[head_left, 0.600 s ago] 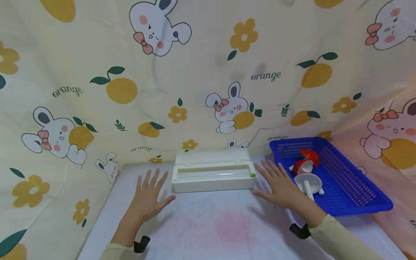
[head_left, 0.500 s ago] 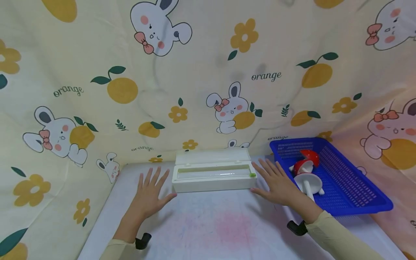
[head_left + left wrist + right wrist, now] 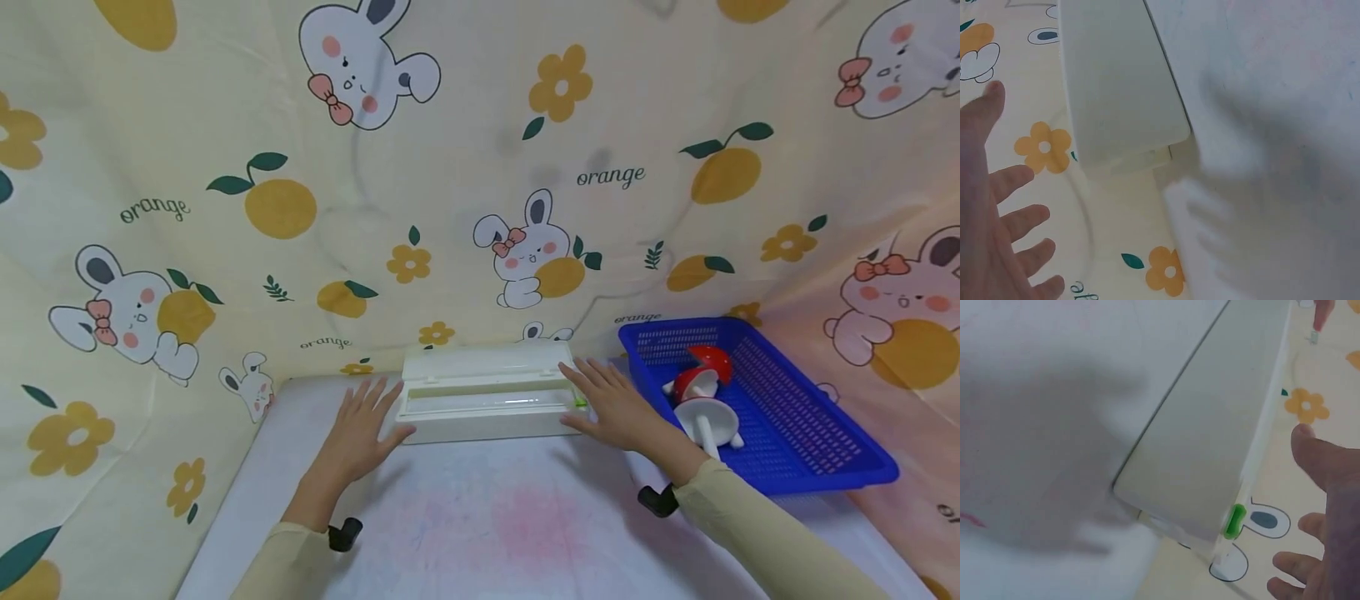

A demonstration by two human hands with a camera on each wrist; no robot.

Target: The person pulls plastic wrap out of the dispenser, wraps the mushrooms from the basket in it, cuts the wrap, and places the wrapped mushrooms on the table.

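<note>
A long white plastic-wrap dispenser (image 3: 487,430) sits against the back of the table, its lid (image 3: 487,362) raised toward the printed cloth. Inside lies a shiny clear roll (image 3: 487,402). A small green slider (image 3: 1235,521) marks its right end. At the left end, my left hand (image 3: 358,437) is spread, thumb near the box corner. My right hand (image 3: 618,412) hovers by the other end, fingers straight and overlapping it in the head view. Both wrist views show the box's smooth front wall (image 3: 1122,81) with fingers apart from it. Neither hand holds anything.
A blue mesh basket (image 3: 840,485) stands at the right, beside my right forearm. Several red and white plastic pieces (image 3: 708,422) lie in it. Cloth printed with rabbits and oranges (image 3: 450,167) hangs behind the white tabletop (image 3: 450,533), which has faint pink stains.
Both hands have moved inward toward the ends of the dispenser, the right one leftward and the left one rightward. The dispenser and basket stay in place.
</note>
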